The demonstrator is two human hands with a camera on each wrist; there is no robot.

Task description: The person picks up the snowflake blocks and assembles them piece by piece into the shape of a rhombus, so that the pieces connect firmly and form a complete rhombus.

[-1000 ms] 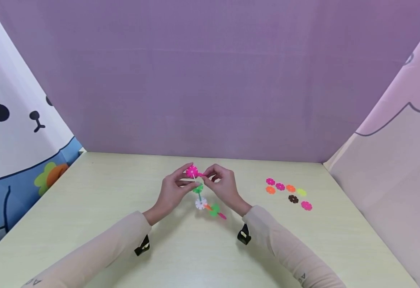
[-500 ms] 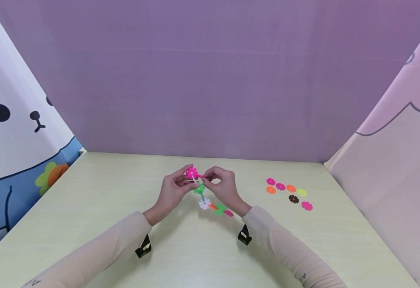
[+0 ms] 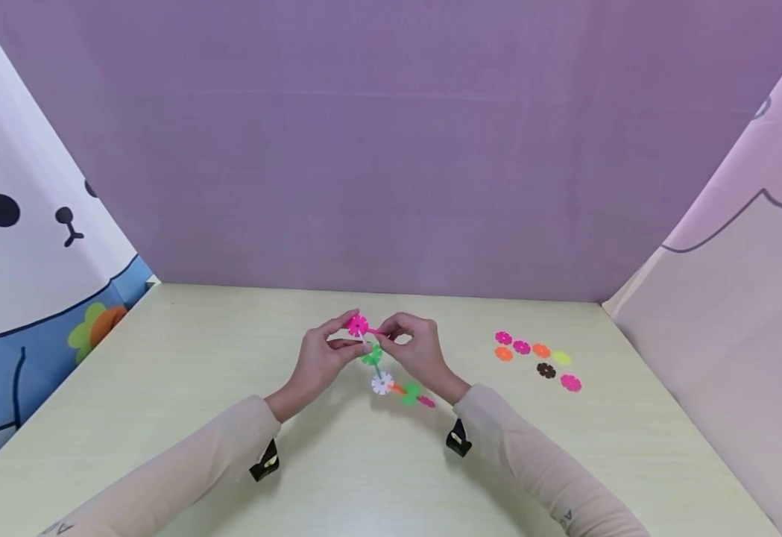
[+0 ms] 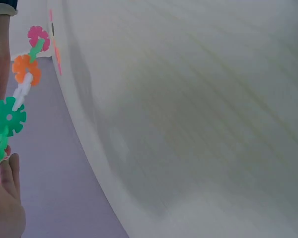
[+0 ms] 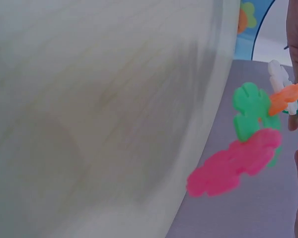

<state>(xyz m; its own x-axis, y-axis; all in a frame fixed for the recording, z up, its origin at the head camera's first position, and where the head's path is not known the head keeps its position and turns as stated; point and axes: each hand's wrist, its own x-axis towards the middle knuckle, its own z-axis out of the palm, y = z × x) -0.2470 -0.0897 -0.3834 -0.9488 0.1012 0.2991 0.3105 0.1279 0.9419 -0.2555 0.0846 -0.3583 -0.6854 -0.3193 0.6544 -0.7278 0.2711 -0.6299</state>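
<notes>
In the head view, the left hand (image 3: pixel 317 362) pinches a bright-pink, flower-shaped plastic disc (image 3: pixel 358 326) at the top of a chain of notched, interlocked discs (image 3: pixel 373 354). The right hand (image 3: pixel 419 347) pinches a bright-pink disc seen edge-on (image 3: pixel 373 331), beside the first; whether the two are joined is unclear. The chain slants down rightward through green, white and orange pieces to a pink end disc (image 3: pixel 426 401). Seven loose flower-shaped discs (image 3: pixel 541 350), pink, orange, yellow and dark brown, lie on the pale wood-grain table (image 3: pixel 229 335), right of the hands.

In the left wrist view, the chain runs along the left edge, fingers at its lower end.

In the right wrist view, the pink end disc looms nearest, attached to a green piece.
</notes>
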